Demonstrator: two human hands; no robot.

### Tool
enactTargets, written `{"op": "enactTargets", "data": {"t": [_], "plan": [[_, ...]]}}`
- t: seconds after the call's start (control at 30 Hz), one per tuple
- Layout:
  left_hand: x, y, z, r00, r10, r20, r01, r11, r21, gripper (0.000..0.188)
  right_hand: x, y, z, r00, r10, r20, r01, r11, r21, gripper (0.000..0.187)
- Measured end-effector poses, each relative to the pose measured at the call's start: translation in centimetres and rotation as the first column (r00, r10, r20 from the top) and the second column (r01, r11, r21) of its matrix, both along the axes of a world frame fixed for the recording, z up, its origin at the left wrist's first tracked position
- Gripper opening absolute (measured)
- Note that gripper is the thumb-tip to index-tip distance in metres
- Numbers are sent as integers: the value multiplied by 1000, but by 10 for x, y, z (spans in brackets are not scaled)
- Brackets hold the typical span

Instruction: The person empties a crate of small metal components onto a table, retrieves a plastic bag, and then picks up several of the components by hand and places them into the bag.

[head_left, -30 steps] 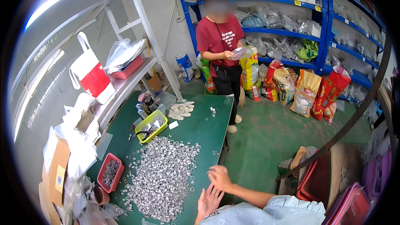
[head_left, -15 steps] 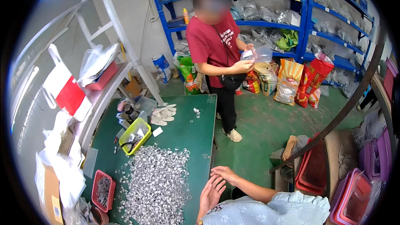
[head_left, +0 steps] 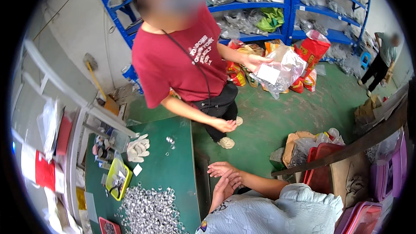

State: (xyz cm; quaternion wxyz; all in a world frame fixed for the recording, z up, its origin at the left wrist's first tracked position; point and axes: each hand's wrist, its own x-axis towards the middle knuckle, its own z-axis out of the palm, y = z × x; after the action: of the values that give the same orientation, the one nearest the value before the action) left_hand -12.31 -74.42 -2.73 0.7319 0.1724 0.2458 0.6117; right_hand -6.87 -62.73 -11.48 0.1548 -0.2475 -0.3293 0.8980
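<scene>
Green counter (head_left: 173,169), heaped metal rings (head_left: 151,210), left hand (head_left: 225,186) overlapping right hand (head_left: 220,170) beside the counter, both with fingers loosely apart

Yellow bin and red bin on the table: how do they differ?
The yellow bin is wholly in view; the red bin is cut off by the lower edge. The yellow bin holds a black-handled tool among other things, the red bin small grey pieces. Both sit beside the ring pile on the green table.
</scene>
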Motion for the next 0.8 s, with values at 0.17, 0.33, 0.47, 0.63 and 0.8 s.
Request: {"op": "enactTargets", "data": {"t": [0.17,0.33,0.47,0.63,0.8], "plan": [[9,48,-3,997,-78,-8,78,997,-6,40,18,48,-24,991,-137,-1,136,980,-147,39],[9,76,-1,992,-40,-119,33,998,-61,39,20,49,-36,953,-202,-225,116,931,-346,37],[0,97,-5,980,195,-44,-199,969,-149,39,24,53,8,903,-221,-367,149,965,-216,37],[-29,77,-30,930,368,14,-354,904,-241,46,2,23,125,794,-587,-158,520,520,678,25],[-23,54,-9,932,339,127,-331,940,-85,46,-31,-4,65,986,-164,-23,20,-20,1000,18]]}}
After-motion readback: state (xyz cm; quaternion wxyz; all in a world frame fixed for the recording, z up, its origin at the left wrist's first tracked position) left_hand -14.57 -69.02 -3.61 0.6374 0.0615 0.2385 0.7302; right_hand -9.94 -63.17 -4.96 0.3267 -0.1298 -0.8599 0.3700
